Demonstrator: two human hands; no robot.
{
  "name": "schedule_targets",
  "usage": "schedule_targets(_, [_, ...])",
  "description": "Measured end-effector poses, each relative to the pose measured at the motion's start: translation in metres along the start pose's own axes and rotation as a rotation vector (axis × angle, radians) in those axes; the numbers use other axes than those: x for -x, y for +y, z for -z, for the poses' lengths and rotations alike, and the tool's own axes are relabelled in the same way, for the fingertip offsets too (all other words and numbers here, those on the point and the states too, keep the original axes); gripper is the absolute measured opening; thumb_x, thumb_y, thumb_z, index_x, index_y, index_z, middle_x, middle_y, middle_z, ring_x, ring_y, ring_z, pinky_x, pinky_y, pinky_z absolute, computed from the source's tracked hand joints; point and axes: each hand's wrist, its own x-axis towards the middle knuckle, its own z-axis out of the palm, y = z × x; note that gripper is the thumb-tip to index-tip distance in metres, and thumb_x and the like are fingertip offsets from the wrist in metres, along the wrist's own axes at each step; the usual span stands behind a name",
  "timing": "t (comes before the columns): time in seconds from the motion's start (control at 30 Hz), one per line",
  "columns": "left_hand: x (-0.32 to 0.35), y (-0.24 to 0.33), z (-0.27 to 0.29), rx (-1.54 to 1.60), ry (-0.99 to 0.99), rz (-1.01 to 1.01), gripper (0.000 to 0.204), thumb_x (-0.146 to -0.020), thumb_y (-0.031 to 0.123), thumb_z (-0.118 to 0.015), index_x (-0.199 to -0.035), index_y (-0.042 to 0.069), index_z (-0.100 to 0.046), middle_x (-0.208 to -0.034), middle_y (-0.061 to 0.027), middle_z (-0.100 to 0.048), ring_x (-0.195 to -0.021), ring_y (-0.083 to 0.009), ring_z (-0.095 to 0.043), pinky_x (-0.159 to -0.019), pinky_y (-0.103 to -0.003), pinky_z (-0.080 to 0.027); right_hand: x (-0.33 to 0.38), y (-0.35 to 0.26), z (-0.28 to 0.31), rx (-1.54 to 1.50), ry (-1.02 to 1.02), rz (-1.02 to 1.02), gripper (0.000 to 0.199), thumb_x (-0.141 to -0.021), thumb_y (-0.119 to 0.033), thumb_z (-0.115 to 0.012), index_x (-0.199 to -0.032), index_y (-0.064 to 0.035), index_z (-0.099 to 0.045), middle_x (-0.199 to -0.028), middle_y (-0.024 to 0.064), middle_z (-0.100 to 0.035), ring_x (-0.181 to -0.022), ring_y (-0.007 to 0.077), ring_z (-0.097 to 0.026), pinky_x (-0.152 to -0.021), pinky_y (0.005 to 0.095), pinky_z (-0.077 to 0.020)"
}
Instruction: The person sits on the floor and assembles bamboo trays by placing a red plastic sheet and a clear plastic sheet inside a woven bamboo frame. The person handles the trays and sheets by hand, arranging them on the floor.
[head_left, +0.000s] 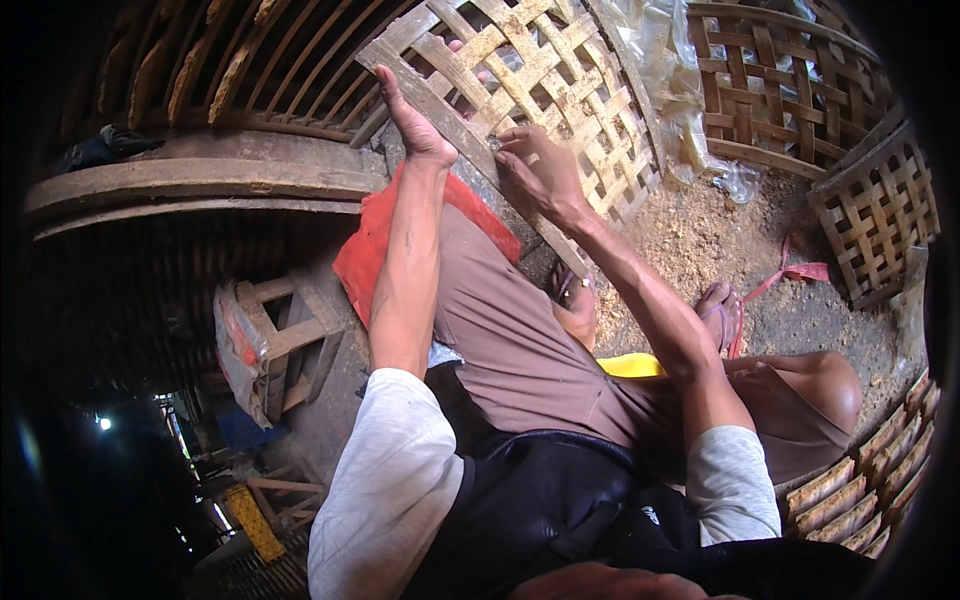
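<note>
A woven panel (560, 80) of pale strips in a wooden frame leans at the far middle of the scene, beyond the person's knees. The left hand (425, 138) is at its left edge, thumb spread wide and fingertips glimpsed through gaps in the weave; how firmly that grip holds cannot be told. The right hand (545, 172) has its fingers bent close together against the frame, its grip nearly closed, though whether it has hold of anything small cannot be told. The floor (655, 240) is grey and dusty, strewn with wood shavings on the right, where a red ribbon (805, 272) lies. Far right stand a brown woven crate (790, 100) and, nearer, a smaller one (878, 215), with crumpled clear plastic (675, 75) beside the first. Slatted wood (860, 490) fills the near right, and more slats (250, 65) stand far left above a long plank (200, 185). A red cloth (362, 240) lies beside the person's leg, left of it a small wooden stool (290, 335). The near left of the room is dark, broken by a bright light (104, 424).
</note>
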Motion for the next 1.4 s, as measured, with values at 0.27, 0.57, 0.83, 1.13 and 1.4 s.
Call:
schedule_targets(0.27, [-0.002, -0.001, 0.0, 0.0, -0.006, -0.016, 0.096, -0.077, 0.085, -0.041, -0.135, 0.008, -0.045, -0.127, -0.0132, -0.055, -0.106, -0.0284, -0.061, -0.086, -0.046, -0.055, -0.002, -0.009, 0.005, -0.035, -0.029, -0.075, 0.02, -0.09, -0.009, -0.063, -0.109, -0.0029, -0.061, -0.088, 0.0093, -0.07, -0.076, 0.014, -0.067, -0.068, 0.0284, -0.0557])
schedule_targets(0.57, [-0.001, -0.002, 0.0, 0.027, -0.028, -0.002, 0.099, -0.077, 0.084, -0.042, -0.137, 0.006, -0.043, -0.129, -0.015, -0.054, -0.107, -0.0299, -0.061, -0.085, -0.046, -0.056, -0.008, -0.022, 0.005, -0.214, 0.064, -0.249, 0.027, -0.089, -0.016, -0.068, -0.111, -0.0028, -0.059, -0.094, 0.0095, -0.07, -0.085, 0.0129, -0.067, -0.067, 0.0259, -0.055])
schedule_targets(0.83, [0.001, -0.001, -0.01, 0.029, -0.022, -0.034, 0.098, -0.077, 0.084, -0.044, -0.136, 0.006, -0.043, -0.129, -0.0157, -0.054, -0.105, -0.031, -0.063, -0.085, -0.046, -0.057, -0.009, -0.024, 0.002, -0.243, 0.051, -0.272, 0.031, -0.089, -0.019, -0.07, -0.113, -0.0037, -0.059, -0.096, 0.007, -0.07, -0.081, 0.0119, -0.065, -0.064, 0.0235, -0.0519])
schedule_targets(1.13, [0.003, 0.001, -0.008, -0.002, -0.036, -0.04, 0.098, -0.077, 0.084, -0.041, -0.136, 0.006, -0.043, -0.128, -0.0169, -0.054, -0.103, -0.0301, -0.064, -0.083, -0.045, -0.058, -0.013, -0.028, 0.007, -0.33, 0.036, -0.316, 0.026, -0.089, -0.015, -0.068, -0.109, -0.002, -0.056, -0.095, 0.0076, -0.067, -0.084, 0.0103, -0.063, -0.065, 0.0241, -0.0546])
schedule_targets(1.4, [0.003, 0.002, -0.009, 0.0, -0.041, -0.024, 0.098, -0.077, 0.084, -0.043, -0.136, 0.006, -0.043, -0.132, -0.0167, -0.052, -0.114, -0.032, -0.058, -0.092, -0.049, -0.054, -0.012, -0.017, 0.001, -0.274, 0.079, -0.197, 0.025, -0.09, -0.011, -0.066, -0.11, -0.001, -0.056, -0.09, 0.0061, -0.066, -0.081, 0.0105, -0.063, -0.065, 0.0228, -0.0538])
